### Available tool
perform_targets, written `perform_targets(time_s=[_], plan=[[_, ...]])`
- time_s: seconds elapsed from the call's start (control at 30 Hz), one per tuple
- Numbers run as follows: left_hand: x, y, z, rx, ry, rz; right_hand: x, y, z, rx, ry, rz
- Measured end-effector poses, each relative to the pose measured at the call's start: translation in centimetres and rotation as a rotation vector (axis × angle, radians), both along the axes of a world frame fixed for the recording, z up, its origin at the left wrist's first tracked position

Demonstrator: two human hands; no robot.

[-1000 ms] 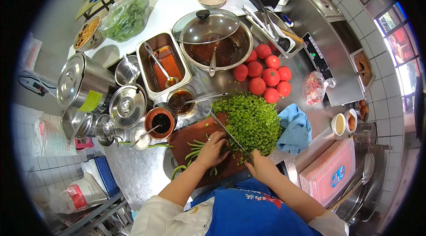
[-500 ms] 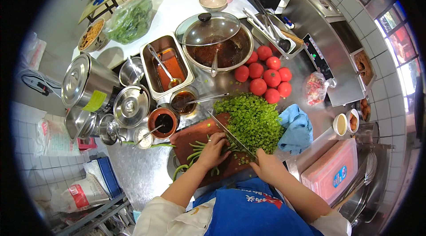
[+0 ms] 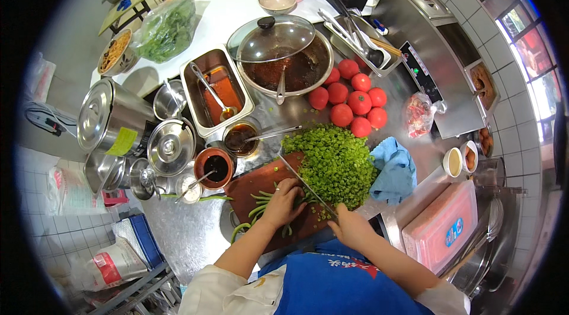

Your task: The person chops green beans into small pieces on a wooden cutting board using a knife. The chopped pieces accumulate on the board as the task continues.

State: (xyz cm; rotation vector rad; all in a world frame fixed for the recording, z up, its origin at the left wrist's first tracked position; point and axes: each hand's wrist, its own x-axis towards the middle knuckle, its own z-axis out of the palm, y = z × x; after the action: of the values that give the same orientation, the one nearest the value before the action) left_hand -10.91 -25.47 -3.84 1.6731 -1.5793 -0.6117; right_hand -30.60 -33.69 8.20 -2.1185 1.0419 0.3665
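My right hand [image 3: 349, 223] is closed round the handle of a kitchen knife [image 3: 303, 181]. Its blade slants toward the far left across a brown cutting board [image 3: 244, 187]. Left of the blade, my left hand [image 3: 282, 205] presses curled fingers on a bunch of long green beans [image 3: 259, 210], whose ends stick out toward the left. A large heap of finely chopped green pieces [image 3: 335, 164] lies beyond and right of the blade, covering much of the board. Small cut rounds [image 3: 322, 213] are scattered by the knife, near my right hand.
A blue cloth [image 3: 393, 170] and several tomatoes [image 3: 358, 103] lie around the heap. Toward the back left stand a sauce jar [image 3: 240, 140], a brown bowl of dark liquid [image 3: 214, 168], a steel tray [image 3: 216, 90] and a lidded pot [image 3: 281, 60]. A pink-filled plastic box [image 3: 441, 226] sits right.
The view has shifted slightly, so the surroundings sit a little farther left. The knife and my right hand are slightly nearer to me. My left hand keeps its hold on the beans.
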Motion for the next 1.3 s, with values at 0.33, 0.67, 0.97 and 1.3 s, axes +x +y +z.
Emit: perform_targets(time_s=[0.33, 0.67, 0.97, 1.3], plan=[[0.0, 0.2, -0.3, -0.028, 0.001, 0.015, 0.2, -1.0, 3.3, 0.073, 0.059, -0.021], [-0.4, -0.2, 1.0, 0.023, -0.099, 0.02, 0.0, 0.0, -5.0, -0.061, -0.186, -0.034], [-0.6, 0.8, 0.3, 0.031, -0.042, 0.017, -0.2, -0.6, -4.9, -0.029, -0.185, -0.049], [-0.5, 0.8, -0.5, -0.03, -0.001, 0.017, 0.1, 0.4, -2.3, -0.01, -0.041, -0.018]])
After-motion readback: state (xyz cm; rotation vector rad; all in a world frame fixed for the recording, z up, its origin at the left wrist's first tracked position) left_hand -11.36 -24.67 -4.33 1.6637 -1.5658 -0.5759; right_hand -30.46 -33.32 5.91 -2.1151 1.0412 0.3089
